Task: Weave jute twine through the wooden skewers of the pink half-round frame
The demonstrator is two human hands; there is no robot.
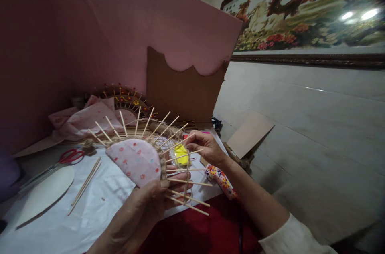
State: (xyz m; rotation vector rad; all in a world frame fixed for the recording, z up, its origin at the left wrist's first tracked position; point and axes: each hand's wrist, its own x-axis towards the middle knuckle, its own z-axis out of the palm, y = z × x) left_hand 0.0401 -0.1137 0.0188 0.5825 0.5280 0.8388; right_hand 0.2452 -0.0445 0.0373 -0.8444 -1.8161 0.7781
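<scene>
The left hand (150,198) grips the rim of a half-disc (132,160), thumb in front, fingers behind, holding it tilted above the bench. The right hand (203,146) pinches twine (188,166) between thumb and forefinger, beside a stick's outer end; the twine runs down across the lower sticks (191,182). Behind the sticks shows a yellow packet (182,154). Left of the half-disc, two loose sticks (86,186) lie on a white sheet (99,206), near red-handled scissors (71,156) and an oval card (49,194). Farther back lies pink cloth (87,121).
</scene>
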